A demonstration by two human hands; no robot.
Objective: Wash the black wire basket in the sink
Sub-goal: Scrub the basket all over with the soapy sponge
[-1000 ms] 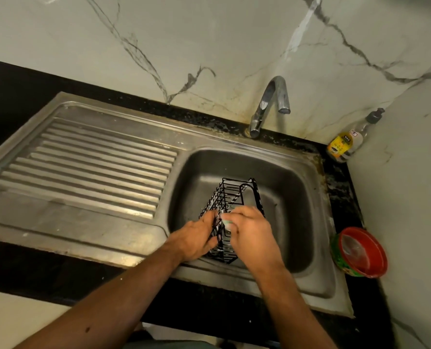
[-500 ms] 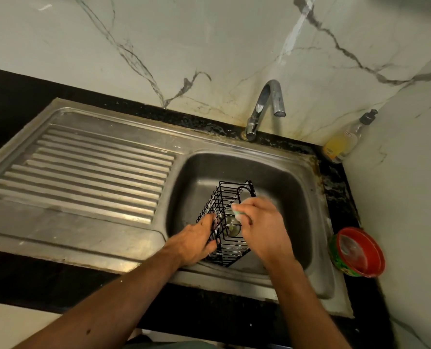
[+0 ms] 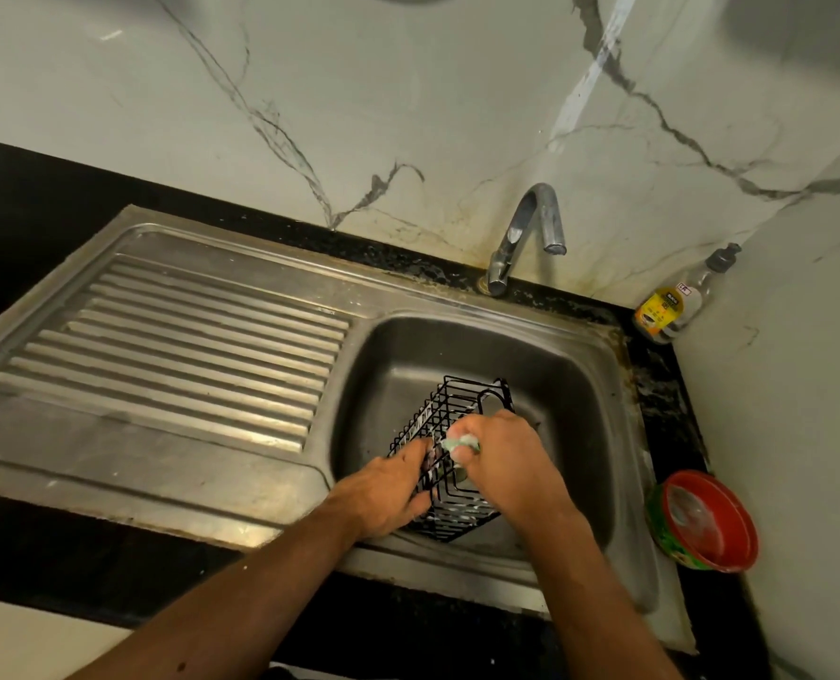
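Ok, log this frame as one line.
stage: scrubbing | left hand: holds black wire basket in sink | right hand: rubs pale green scrubber on basket | tap: no water seen

This is a home kitchen: a stainless steel sink (image 3: 599, 380) with a ribbed draining board (image 3: 182, 336) is set into a black stone bench (image 3: 40, 213) under a curved tap (image 3: 525, 233). White marble-veined wall (image 3: 408, 90) rises behind, stained near the tap. A pump bottle (image 3: 678, 301) and a red-rimmed tub (image 3: 702, 522) stand at the right.
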